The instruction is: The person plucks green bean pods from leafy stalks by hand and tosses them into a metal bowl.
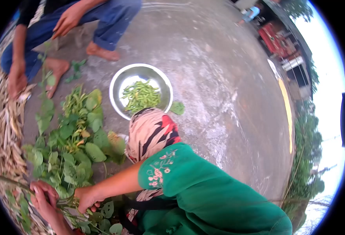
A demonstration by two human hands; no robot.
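Note:
My left hand [45, 199] is closed around the stem of a leafy green bean plant [64, 202] at the lower left. Close beside it, my right hand [87, 197] has its fingers curled in among the same plant's stalks; what lies inside them is mostly hidden. A heap of bean plants [72, 164], with broad leaves, some yellowing and holed, lies on the ground just beyond both hands. Past my knee [153, 131] stands a shiny metal bowl [167, 84] holding a pile of green bean pods [142, 96].
Another person in blue jeans [115, 19] sits barefoot at the upper left, one hand [17, 80] hanging low by a plant stem. Dry husks [4, 113] cover the left edge. Concrete ground [211, 78] stretches right, towards a red machine [276, 39] and a distant person [251, 13].

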